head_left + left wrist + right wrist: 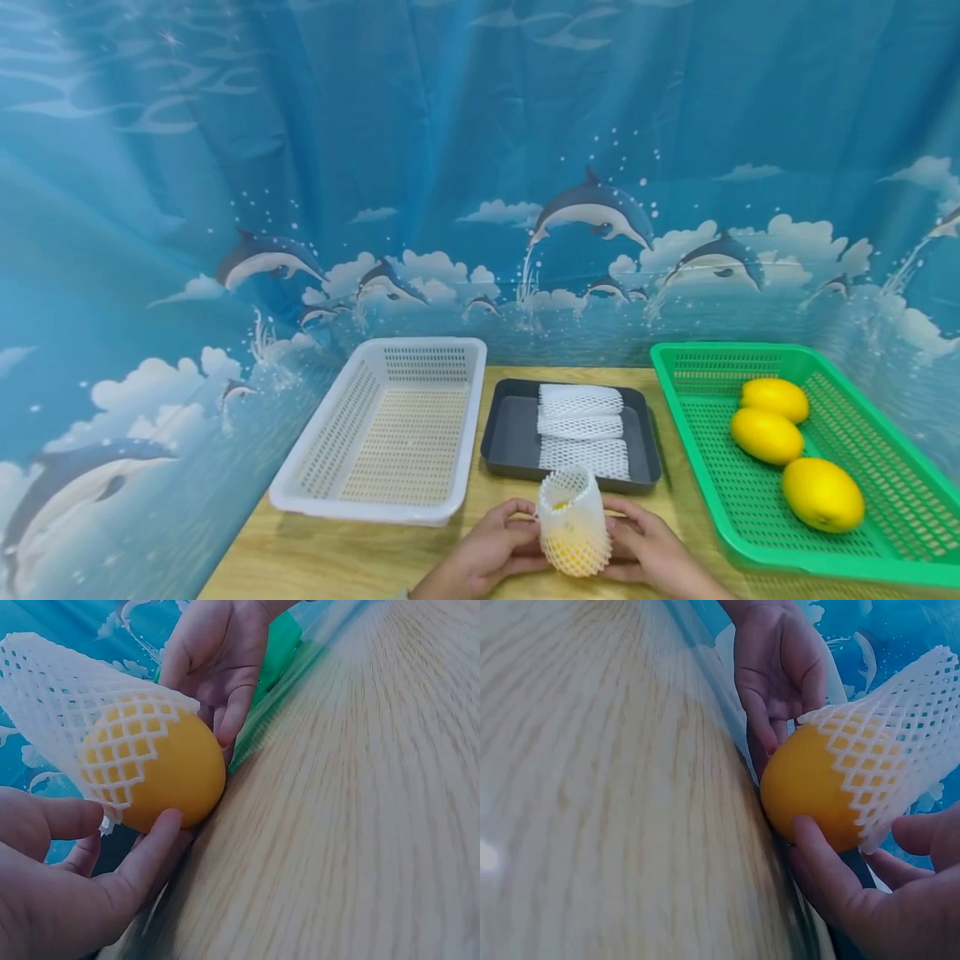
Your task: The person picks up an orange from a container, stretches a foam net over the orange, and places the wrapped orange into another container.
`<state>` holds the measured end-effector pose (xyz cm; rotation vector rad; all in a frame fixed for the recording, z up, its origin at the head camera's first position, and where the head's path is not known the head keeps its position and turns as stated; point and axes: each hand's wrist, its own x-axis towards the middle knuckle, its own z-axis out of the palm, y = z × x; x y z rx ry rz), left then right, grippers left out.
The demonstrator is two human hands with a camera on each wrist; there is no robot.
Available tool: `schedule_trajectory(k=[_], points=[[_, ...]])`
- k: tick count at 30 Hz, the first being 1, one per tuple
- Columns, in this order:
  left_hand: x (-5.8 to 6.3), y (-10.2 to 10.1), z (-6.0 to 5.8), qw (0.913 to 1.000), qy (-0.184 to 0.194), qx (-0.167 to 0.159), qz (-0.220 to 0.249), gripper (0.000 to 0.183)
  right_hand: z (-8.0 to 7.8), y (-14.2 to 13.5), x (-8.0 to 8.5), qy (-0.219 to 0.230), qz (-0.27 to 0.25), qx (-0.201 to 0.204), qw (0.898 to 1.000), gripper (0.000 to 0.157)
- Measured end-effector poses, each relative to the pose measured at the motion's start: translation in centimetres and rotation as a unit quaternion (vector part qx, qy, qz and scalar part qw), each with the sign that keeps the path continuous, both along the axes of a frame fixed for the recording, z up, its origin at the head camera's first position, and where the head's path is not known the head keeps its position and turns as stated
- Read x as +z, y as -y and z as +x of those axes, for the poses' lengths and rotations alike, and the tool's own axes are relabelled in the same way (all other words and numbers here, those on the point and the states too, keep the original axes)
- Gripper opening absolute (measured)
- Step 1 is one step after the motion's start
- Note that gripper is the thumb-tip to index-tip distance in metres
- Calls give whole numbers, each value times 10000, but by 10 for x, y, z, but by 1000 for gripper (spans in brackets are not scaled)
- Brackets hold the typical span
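Note:
A yellow lemon (187, 765) sits partly inside a white foam net sleeve (572, 500) near the table's front edge. The sleeve's loose upper part stands up, its mouth open. From the left, my left hand (491, 546) holds the sleeve's lower rim, a fingertip against the bare lemon. My right hand (652, 550) does likewise from the right; the right wrist view shows its finger pressed on the lemon (799, 784) and its thumb near the net's edge. The lemon's lower side is bare of netting in both wrist views.
Behind the hands, a dark grey tray (510, 429) bears several flat white foam nets (581, 414). To the left stands a white plastic basket (468, 433). On the right, a green basket (705, 492) holds three lemons (822, 495). A dolphin-printed curtain (450, 167) closes off the back.

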<state>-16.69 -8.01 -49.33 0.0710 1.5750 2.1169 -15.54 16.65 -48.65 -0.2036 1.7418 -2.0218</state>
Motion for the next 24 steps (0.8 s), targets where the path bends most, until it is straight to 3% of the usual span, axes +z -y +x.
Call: schedule_trajectory(k=[5, 12, 20, 24], points=[[2, 0, 0, 9996, 101, -50, 256, 16, 1, 3, 1, 177, -190, 23, 9997, 57], [8, -5, 0, 9978, 272, -93, 596, 21, 2, 9, 7, 351, -537, -164, 9978, 72], [11, -4, -1, 9964, -126, -418, 731, 48, 4, 14, 14, 502, -806, -145, 9954, 73], [12, -5, -2, 9945, -109, -474, 933, 51, 4, 14, 15, 587, -937, -105, 9938, 74]])
